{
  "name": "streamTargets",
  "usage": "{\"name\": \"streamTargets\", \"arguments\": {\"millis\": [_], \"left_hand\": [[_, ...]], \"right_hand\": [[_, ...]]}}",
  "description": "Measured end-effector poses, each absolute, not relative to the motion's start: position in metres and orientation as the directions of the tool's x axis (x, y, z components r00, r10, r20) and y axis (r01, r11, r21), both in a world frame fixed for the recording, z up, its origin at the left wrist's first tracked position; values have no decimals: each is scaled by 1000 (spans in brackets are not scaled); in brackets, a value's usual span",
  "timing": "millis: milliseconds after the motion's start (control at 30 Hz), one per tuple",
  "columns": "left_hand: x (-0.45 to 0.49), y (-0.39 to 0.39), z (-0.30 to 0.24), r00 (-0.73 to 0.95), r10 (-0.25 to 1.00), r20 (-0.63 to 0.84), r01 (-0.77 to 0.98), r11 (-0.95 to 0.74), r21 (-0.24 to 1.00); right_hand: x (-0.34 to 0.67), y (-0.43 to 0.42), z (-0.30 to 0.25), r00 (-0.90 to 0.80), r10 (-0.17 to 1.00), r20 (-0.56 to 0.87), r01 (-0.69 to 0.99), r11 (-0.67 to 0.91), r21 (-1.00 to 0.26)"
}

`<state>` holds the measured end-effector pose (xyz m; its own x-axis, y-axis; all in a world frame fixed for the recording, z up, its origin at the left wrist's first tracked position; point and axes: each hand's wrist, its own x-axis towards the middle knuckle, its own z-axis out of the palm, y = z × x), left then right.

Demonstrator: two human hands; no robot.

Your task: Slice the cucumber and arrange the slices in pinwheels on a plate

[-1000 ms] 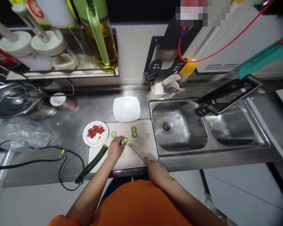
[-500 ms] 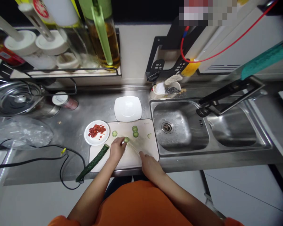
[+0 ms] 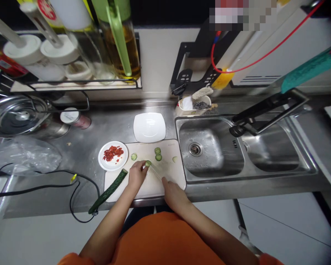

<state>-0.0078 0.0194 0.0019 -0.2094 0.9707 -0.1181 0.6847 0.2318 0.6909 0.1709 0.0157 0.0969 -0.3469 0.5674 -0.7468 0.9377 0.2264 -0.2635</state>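
Note:
On a pale cutting board [image 3: 168,173] my left hand [image 3: 136,176] pinches a short cucumber piece [image 3: 148,163] with curled fingers. My right hand [image 3: 173,191] is closed on the handle of a knife [image 3: 155,171], whose blade lies right beside the piece. Several cut slices [image 3: 157,154] lie further back on the board. The long remainder of the cucumber [image 3: 108,191] rests across the board's left edge and sticks out over the counter's front.
A round plate of chopped red chilli [image 3: 113,156] sits left of the board, a square white plate [image 3: 149,127] behind it. A double steel sink [image 3: 237,149] lies to the right. A black cable [image 3: 44,187], a plastic bag [image 3: 24,156] and a pot lid [image 3: 18,116] are at left.
My right hand has slid left with the knife, bringing the blade up against the cucumber piece. The left hand has stayed on the piece.

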Motion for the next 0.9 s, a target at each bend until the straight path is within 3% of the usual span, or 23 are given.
{"name": "streamTargets", "arguments": {"millis": [433, 633, 767, 900], "left_hand": [[-7, 23, 5, -231, 966, -118, 699, 249, 670], [-13, 29, 19, -252, 940, -232, 661, 342, 668], [-37, 42, 31, -297, 919, -260, 717, 394, 575], [-60, 59, 39, -251, 918, -308, 852, 361, 380]], "right_hand": [[188, 8, 102, -296, 539, -789, 955, 144, -260], [200, 4, 103, -288, 536, -794, 957, 136, -255], [200, 2, 100, -290, 551, -782, 957, 143, -254], [202, 0, 96, -289, 565, -773, 957, 146, -250]]}}
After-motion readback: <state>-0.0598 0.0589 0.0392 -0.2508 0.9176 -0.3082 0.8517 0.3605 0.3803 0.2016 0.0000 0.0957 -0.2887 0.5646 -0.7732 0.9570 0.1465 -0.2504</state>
